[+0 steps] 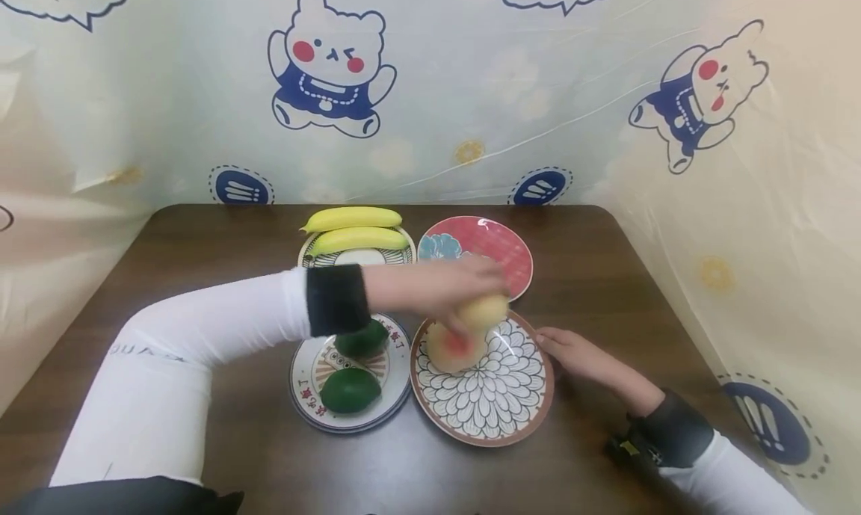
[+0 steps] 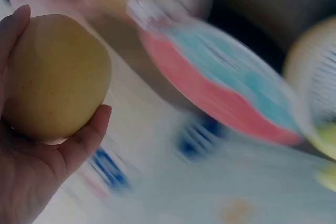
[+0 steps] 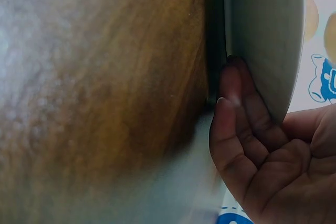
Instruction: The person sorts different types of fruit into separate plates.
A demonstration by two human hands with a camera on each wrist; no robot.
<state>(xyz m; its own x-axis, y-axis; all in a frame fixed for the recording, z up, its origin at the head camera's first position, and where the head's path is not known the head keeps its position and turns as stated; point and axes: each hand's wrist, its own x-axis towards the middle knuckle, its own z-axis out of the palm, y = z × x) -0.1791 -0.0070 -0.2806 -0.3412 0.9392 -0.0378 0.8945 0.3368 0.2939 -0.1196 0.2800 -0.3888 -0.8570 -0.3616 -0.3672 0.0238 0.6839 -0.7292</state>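
My left hand (image 1: 447,285) reaches across from the left and grips a round yellow peach (image 2: 58,77), its fingers and thumb around the fruit. This peach is held over the upper part of a brown-rimmed plate (image 1: 507,395) with a petal pattern. A second peach (image 1: 452,353) with a red blush sits on that plate, just below the held one. At the plate's right edge my right hand (image 1: 580,358) holds the rim. In the right wrist view its fingers (image 3: 231,124) lie under the plate's pale underside (image 3: 265,40), and the thumb is mostly hidden behind the rim.
To the left, a white plate (image 1: 306,395) carries two dark green avocados (image 1: 350,390). Behind it, two bananas (image 1: 359,238) lie on a patterned plate (image 1: 410,255). A red plate (image 1: 518,257) with blue flowers stands at the back, partly covered by my left hand. Printed cloth hangs around the wooden table (image 1: 599,276).
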